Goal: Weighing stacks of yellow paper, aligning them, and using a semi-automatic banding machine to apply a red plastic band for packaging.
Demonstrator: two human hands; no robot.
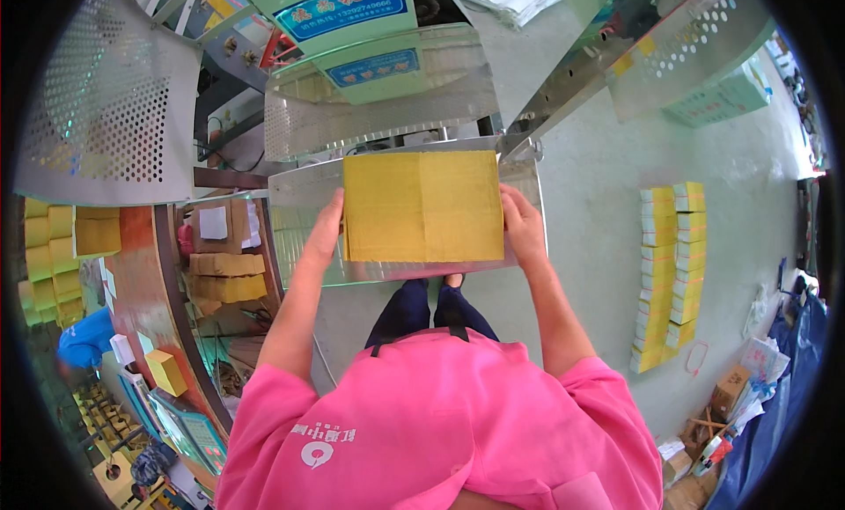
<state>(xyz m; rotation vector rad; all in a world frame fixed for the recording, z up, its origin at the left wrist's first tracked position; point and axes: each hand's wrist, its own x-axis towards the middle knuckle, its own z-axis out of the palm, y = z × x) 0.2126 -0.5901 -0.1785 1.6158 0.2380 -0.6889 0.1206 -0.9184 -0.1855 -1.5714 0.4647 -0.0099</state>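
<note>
A wide yellow paper stack (423,207), flat on top with a faint line down its middle, is between my two hands in front of me. At its left edge, my left hand (329,218) is closed against the side, thumb up. My right hand (525,225) grips the opposite edge, its fingers partly hidden behind the stack. Beneath it lies a shiny metal tray (308,268) of the machine; whether the stack rests on the tray or is held just above it, I cannot tell.
Beyond the tray stands a machine with a clear guard (299,123) and a slanted metal beam (563,88). Rows of yellow-and-white bundles (656,281) line the floor at right. At left, a wooden table (145,290) stands near yellow stacks (53,264) and a shelf holding brown bundles (227,277).
</note>
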